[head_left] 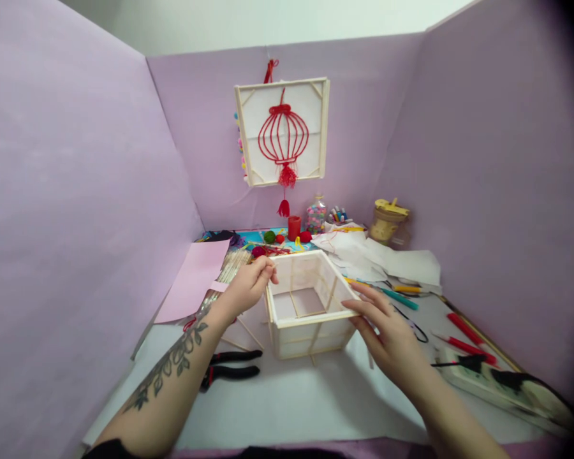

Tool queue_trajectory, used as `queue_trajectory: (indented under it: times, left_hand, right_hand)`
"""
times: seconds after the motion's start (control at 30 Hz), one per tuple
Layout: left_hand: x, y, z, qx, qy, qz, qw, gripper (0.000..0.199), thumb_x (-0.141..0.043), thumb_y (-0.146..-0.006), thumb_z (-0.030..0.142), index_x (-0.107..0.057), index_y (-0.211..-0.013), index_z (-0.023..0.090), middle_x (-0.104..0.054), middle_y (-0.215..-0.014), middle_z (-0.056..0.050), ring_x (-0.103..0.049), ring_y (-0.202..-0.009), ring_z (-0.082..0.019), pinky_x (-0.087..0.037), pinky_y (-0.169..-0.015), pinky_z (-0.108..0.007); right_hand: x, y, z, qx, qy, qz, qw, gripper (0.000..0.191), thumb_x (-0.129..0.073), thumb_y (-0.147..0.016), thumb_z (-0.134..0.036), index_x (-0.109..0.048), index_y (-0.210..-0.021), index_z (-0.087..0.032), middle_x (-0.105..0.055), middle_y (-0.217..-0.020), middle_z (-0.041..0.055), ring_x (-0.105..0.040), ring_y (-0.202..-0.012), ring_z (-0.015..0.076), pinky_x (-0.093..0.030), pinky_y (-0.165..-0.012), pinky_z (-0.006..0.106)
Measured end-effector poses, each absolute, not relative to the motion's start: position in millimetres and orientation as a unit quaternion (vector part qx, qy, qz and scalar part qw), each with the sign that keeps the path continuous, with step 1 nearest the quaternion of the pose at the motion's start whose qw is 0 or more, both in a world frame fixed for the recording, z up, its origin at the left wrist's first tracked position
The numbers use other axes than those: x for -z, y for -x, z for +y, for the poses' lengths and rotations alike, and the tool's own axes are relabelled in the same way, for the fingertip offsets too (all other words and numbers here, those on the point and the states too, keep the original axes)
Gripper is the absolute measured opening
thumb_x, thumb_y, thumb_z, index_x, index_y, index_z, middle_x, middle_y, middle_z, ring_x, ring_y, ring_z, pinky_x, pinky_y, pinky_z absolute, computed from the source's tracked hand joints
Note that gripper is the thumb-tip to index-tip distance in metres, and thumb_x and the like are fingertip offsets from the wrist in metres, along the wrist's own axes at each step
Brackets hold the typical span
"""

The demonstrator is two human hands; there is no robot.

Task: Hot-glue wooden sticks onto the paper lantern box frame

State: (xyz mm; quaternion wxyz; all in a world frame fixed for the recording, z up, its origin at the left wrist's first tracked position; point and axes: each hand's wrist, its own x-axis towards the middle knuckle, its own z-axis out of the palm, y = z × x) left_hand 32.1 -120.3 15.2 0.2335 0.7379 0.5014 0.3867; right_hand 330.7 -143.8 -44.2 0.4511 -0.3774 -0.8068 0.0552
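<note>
An open box frame (299, 324) of thin wooden sticks with white paper sides stands on the white table, its hollow inside showing. My left hand (254, 280) is at its upper left corner, fingers curled in a pinch; whatever is between the fingertips is too small to make out. At the right rim my right hand (377, 315) rests with fingers spread, the fingertips touching the frame's edge.
Black-handled pliers (234, 370) lie left of the box. Pink paper (196, 274) and sticks lie farther left. White sheets (382, 258), red pens and a power strip (502, 389) are right. A lantern panel (283, 134) hangs behind.
</note>
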Motion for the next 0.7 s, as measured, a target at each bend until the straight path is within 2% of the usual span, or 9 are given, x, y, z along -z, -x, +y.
queue_trajectory:
  times: [0.23, 0.37, 0.43, 0.47, 0.53, 0.57, 0.63, 0.7]
  left_hand:
    - [-17, -41, -108, -0.41, -0.721, 0.498, 0.251, 0.031, -0.047, -0.095, 0.042, -0.06, -0.078, 0.02, -0.051, -0.058, 0.003, -0.047, -0.056, -0.013, -0.035, -0.06, -0.026]
    - [-24, -45, -119, -0.469, -0.66, 0.509, 0.292, 0.031, -0.051, -0.092, 0.049, -0.059, -0.085, 0.019, -0.041, -0.055, 0.006, -0.037, -0.05, -0.011, -0.029, -0.051, -0.024]
    - [-32, -53, -135, -0.494, -0.627, 0.506, 0.328, 0.036, -0.048, -0.092, 0.055, -0.055, -0.088, 0.02, -0.041, -0.058, 0.006, -0.035, -0.047, -0.009, -0.026, -0.047, -0.022]
    - [-36, -60, -145, -0.498, -0.612, 0.5, 0.356, 0.039, -0.048, -0.091, 0.058, -0.054, -0.088, 0.02, -0.044, -0.061, 0.006, -0.036, -0.046, -0.008, -0.026, -0.045, -0.021]
    - [-41, -78, -168, -0.483, -0.595, 0.481, 0.426, 0.047, -0.058, -0.082, 0.065, -0.054, -0.087, 0.019, -0.05, -0.065, 0.004, -0.041, -0.045, -0.007, -0.027, -0.041, -0.02]
    - [-42, -88, -179, -0.464, -0.558, 0.455, 0.516, 0.05, -0.071, -0.073, 0.064, -0.054, -0.087, 0.019, -0.053, -0.066, 0.003, -0.048, -0.047, -0.008, -0.029, -0.041, -0.019]
    - [-37, -105, -198, -0.434, -0.495, 0.395, 0.641, 0.057, -0.082, -0.062, 0.062, -0.051, -0.086, 0.02, -0.057, -0.064, 0.003, -0.057, -0.051, -0.011, -0.035, -0.041, -0.018]
    - [-28, -117, -210, -0.433, -0.448, 0.357, 0.696, 0.062, -0.087, -0.056, 0.06, -0.045, -0.08, 0.021, -0.057, -0.06, 0.004, -0.058, -0.049, -0.011, -0.034, -0.04, -0.017]
  right_hand:
    - [41, -339, -127, -0.047, 0.388, -0.798, 0.459, 0.018, -0.05, -0.096, -0.023, -0.067, -0.1, -0.024, -0.063, -0.125, 0.0116, -0.065, -0.11, 0.0228, -0.056, -0.088, 0.038]
    - [27, -347, -134, -0.069, 0.398, -0.799, 0.446, 0.026, -0.058, -0.091, -0.029, -0.065, -0.116, -0.026, -0.06, -0.132, 0.0118, -0.06, -0.119, 0.0267, -0.052, -0.096, 0.044]
    - [9, -346, -146, -0.085, 0.403, -0.783, 0.466, 0.029, -0.061, -0.09, -0.031, -0.065, -0.119, -0.027, -0.061, -0.126, 0.0106, -0.061, -0.115, 0.0261, -0.053, -0.093, 0.042]
    - [-2, -343, -153, -0.106, 0.397, -0.775, 0.48, 0.026, -0.061, -0.09, -0.03, -0.067, -0.116, -0.027, -0.064, -0.116, 0.0093, -0.064, -0.106, 0.0236, -0.055, -0.088, 0.038]
    - [-23, -332, -168, -0.196, 0.366, -0.775, 0.476, 0.022, -0.061, -0.091, -0.029, -0.069, -0.111, -0.027, -0.065, -0.093, 0.0054, -0.065, -0.082, 0.0173, -0.055, -0.07, 0.028]
    - [-32, -324, -174, -0.252, 0.343, -0.778, 0.461, 0.021, -0.062, -0.091, -0.029, -0.069, -0.11, -0.026, -0.065, -0.085, 0.0035, -0.064, -0.073, 0.0153, -0.054, -0.062, 0.025]
    - [-43, -307, -186, -0.361, 0.297, -0.775, 0.425, 0.016, -0.062, -0.091, -0.029, -0.071, -0.103, -0.025, -0.063, -0.078, 0.0016, -0.063, -0.067, 0.0135, -0.051, -0.057, 0.023]
    - [-45, -292, -193, -0.451, 0.256, -0.752, 0.407, 0.011, -0.062, -0.092, -0.03, -0.071, -0.092, -0.023, -0.062, -0.078, 0.0011, -0.065, -0.067, 0.0125, -0.053, -0.059, 0.023]
